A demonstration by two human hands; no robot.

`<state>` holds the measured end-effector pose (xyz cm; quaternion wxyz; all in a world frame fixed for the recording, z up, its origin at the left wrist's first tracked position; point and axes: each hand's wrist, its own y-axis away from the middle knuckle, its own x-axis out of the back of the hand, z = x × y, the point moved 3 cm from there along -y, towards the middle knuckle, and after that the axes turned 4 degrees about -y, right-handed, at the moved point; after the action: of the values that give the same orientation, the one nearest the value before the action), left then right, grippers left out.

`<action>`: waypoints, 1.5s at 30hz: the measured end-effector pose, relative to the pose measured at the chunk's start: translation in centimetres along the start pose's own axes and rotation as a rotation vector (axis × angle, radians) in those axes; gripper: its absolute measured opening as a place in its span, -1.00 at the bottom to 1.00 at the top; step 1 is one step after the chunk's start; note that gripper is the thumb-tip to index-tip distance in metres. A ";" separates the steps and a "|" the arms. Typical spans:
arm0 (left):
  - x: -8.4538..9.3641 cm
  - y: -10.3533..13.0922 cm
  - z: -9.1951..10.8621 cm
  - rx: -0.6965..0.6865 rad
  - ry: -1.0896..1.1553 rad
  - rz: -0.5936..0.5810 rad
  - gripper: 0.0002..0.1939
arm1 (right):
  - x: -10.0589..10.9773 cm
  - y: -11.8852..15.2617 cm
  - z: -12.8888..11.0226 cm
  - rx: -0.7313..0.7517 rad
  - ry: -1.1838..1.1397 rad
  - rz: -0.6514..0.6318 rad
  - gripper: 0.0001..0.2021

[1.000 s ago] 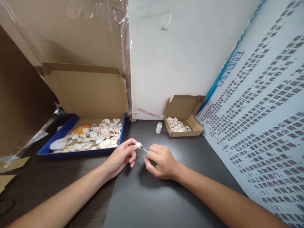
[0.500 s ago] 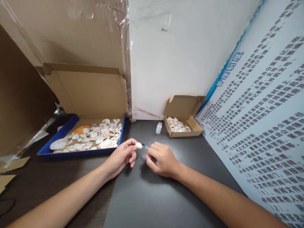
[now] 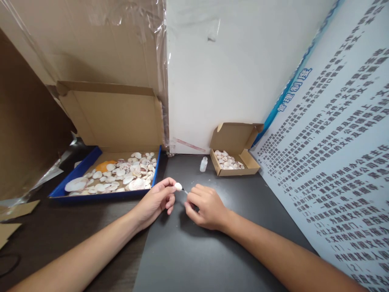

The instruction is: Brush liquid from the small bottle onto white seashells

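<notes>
Between thumb and forefinger, my left hand [image 3: 159,198] pinches a small white seashell [image 3: 178,186] above the table. My right hand [image 3: 206,206] is closed around a thin brush [image 3: 184,191], whose dark tip meets the right edge of the shell. Most of the brush handle is hidden in my fingers. Behind my hands, a small clear bottle [image 3: 203,164] with whitish contents stands uncapped.
On the left, an open box with a blue rim [image 3: 103,198] holds many shells [image 3: 136,183] and something orange [image 3: 105,166]. A smaller cardboard box [image 3: 238,172] of shells stands back right. A printed board [image 3: 334,162] leans along the right side.
My right hand has shifted slightly left and the brush tip has come up to the shell. My left hand and its shell stay nearly in place.
</notes>
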<state>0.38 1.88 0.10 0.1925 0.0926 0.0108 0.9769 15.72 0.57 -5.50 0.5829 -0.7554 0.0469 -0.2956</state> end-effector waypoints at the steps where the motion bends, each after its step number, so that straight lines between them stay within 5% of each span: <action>1: 0.0 0.0 0.0 -0.001 -0.001 0.001 -0.75 | 0.0 0.0 0.0 -0.015 0.002 0.005 -0.77; 25: 0.1 -0.1 -0.1 -0.002 -0.016 -0.018 -0.76 | 0.1 0.0 -0.4 0.049 0.003 0.020 -0.72; 39: 0.1 -0.1 -0.1 0.013 -0.018 -0.027 -0.76 | 0.6 0.1 -0.6 0.136 -0.041 0.132 -0.64; 45: 0.0 -0.1 0.0 0.006 -0.013 -0.029 -0.76 | 0.2 -0.1 -0.2 0.044 0.011 0.068 -0.67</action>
<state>0.43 1.93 0.10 0.2063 0.0992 0.0139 0.9734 15.81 0.35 -5.34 0.6088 -0.7388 0.0692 -0.2807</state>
